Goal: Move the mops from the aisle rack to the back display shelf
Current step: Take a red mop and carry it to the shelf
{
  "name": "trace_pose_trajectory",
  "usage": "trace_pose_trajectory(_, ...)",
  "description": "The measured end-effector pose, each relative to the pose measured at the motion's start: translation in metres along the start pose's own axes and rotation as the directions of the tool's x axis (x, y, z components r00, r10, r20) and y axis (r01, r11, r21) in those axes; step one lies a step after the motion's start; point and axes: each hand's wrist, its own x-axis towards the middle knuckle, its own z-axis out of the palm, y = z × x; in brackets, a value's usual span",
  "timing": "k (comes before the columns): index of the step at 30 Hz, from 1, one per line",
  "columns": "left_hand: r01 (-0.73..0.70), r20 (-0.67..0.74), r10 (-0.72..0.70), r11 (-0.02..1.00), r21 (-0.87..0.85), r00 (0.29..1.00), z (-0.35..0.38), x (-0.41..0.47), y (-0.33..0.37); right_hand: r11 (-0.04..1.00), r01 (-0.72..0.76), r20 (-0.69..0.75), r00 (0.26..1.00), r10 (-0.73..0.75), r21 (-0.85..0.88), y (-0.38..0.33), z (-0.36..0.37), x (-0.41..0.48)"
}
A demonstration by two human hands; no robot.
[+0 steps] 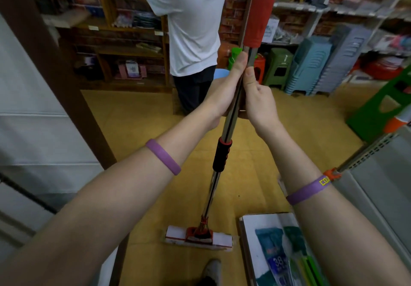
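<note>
Head view: left hand and right hand gripped chrome-handled sponge mop upright, mid-carry; next, walk to back display shelf, avoiding white-shirted person.

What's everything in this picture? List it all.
mop: one, steel pole with red sleeve and black grip, upright at centre, white head at bottom
person in white shirt: one, back centre
wooden shelf: one, brown, back left
plastic stools: several stacks, green, blue, grey, back right
packaged goods: a few, white and teal, bottom right
wristbands: two, purple, one per forearm
left hand: one, grips the mop pole
right hand: one, grips it too
</note>
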Motion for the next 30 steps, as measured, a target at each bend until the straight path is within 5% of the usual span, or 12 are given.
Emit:
trace_pose_trajectory(7, 0.048, 0.006, -0.049, 0.998, 0.038, 0.999, 0.03, 0.086, 0.002, 0.995, -0.045, -0.006, 0.999, 0.046, 0.085, 0.027, -0.016, 0.079)
trace_pose_trajectory(21, 0.031, 0.262, -0.05, 0.996, 0.078, 0.964, 0.119, 0.219, 0.019, 0.99, -0.122, -0.229, 0.964, 0.135, 0.072, 0.064, -0.093, 0.185)
trace_pose_trajectory(30, -0.025, 0.59, -0.031, 0.996, 0.087, 0.807, 0.182, 0.269, 0.018, 0.965, -0.261, -0.462, 0.856, 0.232, 0.001, 0.092, -0.142, 0.206)
